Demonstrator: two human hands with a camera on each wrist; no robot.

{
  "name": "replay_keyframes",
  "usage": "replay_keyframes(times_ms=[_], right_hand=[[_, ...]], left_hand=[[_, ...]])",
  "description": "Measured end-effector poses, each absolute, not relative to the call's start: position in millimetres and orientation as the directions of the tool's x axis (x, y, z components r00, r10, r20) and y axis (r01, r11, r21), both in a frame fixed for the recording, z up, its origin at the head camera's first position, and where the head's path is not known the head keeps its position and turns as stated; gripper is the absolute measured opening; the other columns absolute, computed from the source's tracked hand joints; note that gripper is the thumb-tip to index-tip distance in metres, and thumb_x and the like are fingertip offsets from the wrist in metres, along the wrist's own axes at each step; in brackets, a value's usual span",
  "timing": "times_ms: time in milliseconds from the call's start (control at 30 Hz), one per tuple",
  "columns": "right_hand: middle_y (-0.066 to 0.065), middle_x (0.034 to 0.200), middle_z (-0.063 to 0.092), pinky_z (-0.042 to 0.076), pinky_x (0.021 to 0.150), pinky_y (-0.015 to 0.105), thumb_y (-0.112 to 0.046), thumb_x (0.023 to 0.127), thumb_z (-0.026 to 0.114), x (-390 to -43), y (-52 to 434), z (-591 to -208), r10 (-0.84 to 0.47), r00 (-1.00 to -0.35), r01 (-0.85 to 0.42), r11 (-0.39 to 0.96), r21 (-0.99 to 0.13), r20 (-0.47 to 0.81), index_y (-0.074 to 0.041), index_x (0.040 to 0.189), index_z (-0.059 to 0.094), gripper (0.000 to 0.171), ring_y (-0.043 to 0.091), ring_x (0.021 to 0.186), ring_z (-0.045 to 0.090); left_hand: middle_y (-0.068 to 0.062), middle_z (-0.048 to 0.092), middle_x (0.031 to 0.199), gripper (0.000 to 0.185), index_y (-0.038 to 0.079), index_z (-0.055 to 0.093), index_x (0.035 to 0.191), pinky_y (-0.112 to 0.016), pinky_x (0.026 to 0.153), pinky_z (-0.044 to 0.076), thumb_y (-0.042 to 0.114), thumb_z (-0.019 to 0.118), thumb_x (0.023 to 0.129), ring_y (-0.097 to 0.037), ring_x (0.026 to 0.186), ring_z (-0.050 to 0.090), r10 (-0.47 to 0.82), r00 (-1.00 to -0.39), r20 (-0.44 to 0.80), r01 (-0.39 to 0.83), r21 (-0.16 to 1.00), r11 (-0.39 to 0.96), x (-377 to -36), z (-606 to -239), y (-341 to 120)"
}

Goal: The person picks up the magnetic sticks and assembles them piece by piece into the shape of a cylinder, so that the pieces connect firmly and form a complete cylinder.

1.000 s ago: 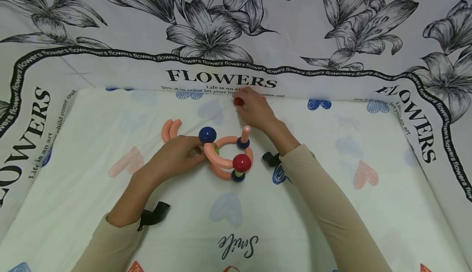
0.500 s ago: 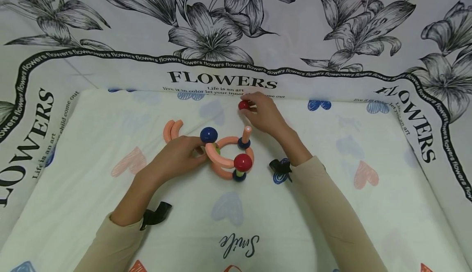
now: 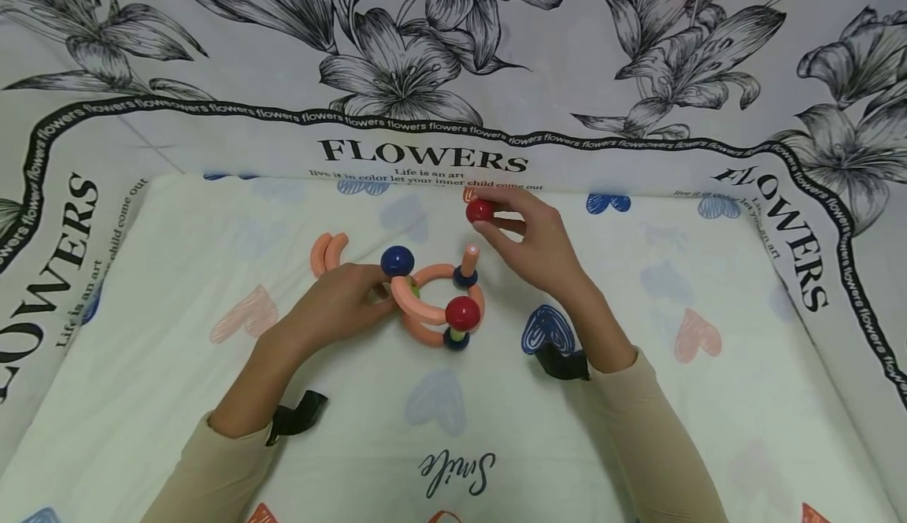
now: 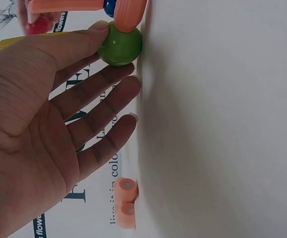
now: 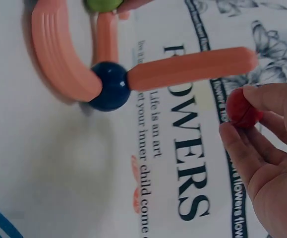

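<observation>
Change noted: over the last second the right hand (image 3: 542,243) has drawn a loose, glossy red plastic ball (image 3: 479,210) from the far edge of the white heart-printed cloth (image 3: 602,444) towards the near side. The left hand (image 3: 347,294) and the salmon ring-shaped plastic assembly (image 3: 418,307) show no material shift. Assessment: the loose ball is now closer to the structure but not joined to it; the work is judged to be between fetching and fitting, with the left hand serving as a steady.

Grip, right: thumb and fingertips pinch the red ball, held apart from and just beyond the salmon upright rod (image 3: 471,259). Grip, left: thumb and forefinger pinch the green plastic ball (image 4: 121,47) on the assembly's left side; the remaining fingers are extended and spread.

Materials: all parts appear to be smooth moulded plastic. The balls are round and shiny, with a fine seam on the red one at right. The curved rods carry shallow lengthwise grooves; the upright rod looks straight and blunt-ended. A large blue ball (image 3: 397,261) sits at the ring's left, a second red ball (image 3: 463,313) at its near right. Two loose curved rods (image 3: 320,255), side by side at far left, show pale grey discs in their ends. The cloth is matt and lightly creased.
</observation>
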State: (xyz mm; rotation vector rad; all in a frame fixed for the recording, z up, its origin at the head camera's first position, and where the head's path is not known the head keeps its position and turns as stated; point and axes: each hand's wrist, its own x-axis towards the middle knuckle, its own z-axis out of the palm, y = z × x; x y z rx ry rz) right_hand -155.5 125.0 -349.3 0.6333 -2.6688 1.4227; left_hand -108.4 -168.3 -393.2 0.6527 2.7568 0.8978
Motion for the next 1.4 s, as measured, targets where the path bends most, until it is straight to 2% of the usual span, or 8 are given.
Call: replay_keyframes(times_ms=[133, 400, 667, 800, 1200, 1400], right_hand=[[0.007, 0.138, 0.068, 0.060, 0.100, 0.032, -0.012, 0.097, 0.078, -137.9, 127.0, -341.8, -0.335, -0.896, -0.421, 0.442, -0.792, 0.290, -0.011, 0.143, 0.065, 0.048, 0.020, 0.128, 0.067], [0.010, 0.129, 0.070, 0.062, 0.097, 0.035, -0.005, 0.092, 0.081, -115.8, 127.4, -337.2, -0.363, -0.853, -0.503, 0.386, -0.773, 0.374, -0.004, 0.134, 0.068, 0.044, 0.021, 0.121, 0.068], [0.007, 0.131, 0.068, 0.062, 0.098, 0.036, -0.007, 0.093, 0.080, -118.5, 128.4, -346.7, -0.397, -0.854, -0.483, 0.367, -0.795, 0.336, -0.009, 0.133, 0.068, 0.041, 0.018, 0.121, 0.069], [0.009, 0.133, 0.068, 0.062, 0.098, 0.038, -0.006, 0.093, 0.080, -119.6, 126.5, -349.4, -0.387, -0.855, -0.487, 0.368, -0.792, 0.346, -0.007, 0.135, 0.067, 0.044, 0.021, 0.123, 0.069], [0.010, 0.132, 0.069, 0.061, 0.098, 0.030, -0.002, 0.093, 0.079, -122.0, 124.0, -354.2, -0.382, -0.840, -0.516, 0.338, -0.787, 0.386, -0.005, 0.135, 0.066, 0.045, 0.022, 0.122, 0.069], [0.010, 0.131, 0.069, 0.060, 0.098, 0.028, -0.002, 0.093, 0.079, -122.1, 122.7, -355.6, -0.381, -0.839, -0.516, 0.327, -0.792, 0.389, -0.005, 0.135, 0.066, 0.045, 0.021, 0.121, 0.070]], left_hand=[[0.004, 0.079, 0.088, 0.009, 0.016, 0.078, 0.100, -0.034, 0.078, 0.055, 0.023, 0.077, 0.095, -0.010, 0.082, 0.071, 0.456, -0.889, -0.032, 0.348, 0.598, 0.722, -107.9, -392.7, -168.6], [0.003, 0.079, 0.090, 0.011, 0.015, 0.078, 0.102, -0.034, 0.078, 0.055, 0.024, 0.078, 0.095, -0.012, 0.083, 0.072, 0.456, -0.889, -0.034, 0.351, 0.589, 0.728, -107.1, -391.8, -168.0], [-0.001, 0.080, 0.094, 0.012, 0.013, 0.077, 0.103, -0.035, 0.076, 0.054, 0.023, 0.077, 0.096, -0.014, 0.082, 0.070, 0.456, -0.889, -0.032, 0.355, 0.580, 0.733, -105.9, -388.9, -166.9], [0.001, 0.079, 0.093, 0.010, 0.014, 0.076, 0.103, -0.035, 0.078, 0.055, 0.022, 0.076, 0.096, -0.012, 0.083, 0.070, 0.450, -0.892, -0.041, 0.346, 0.579, 0.738, -105.2, -389.1, -166.9], [0.002, 0.079, 0.095, 0.011, 0.015, 0.077, 0.103, -0.036, 0.079, 0.056, 0.023, 0.077, 0.095, -0.012, 0.085, 0.071, 0.444, -0.893, -0.066, 0.327, 0.582, 0.744, -104.2, -388.6, -164.4], [0.003, 0.079, 0.092, 0.013, 0.015, 0.077, 0.100, -0.031, 0.075, 0.053, 0.027, 0.078, 0.095, -0.009, 0.080, 0.068, 0.443, -0.894, -0.071, 0.324, 0.582, 0.746, -105.5, -389.6, -165.4]])
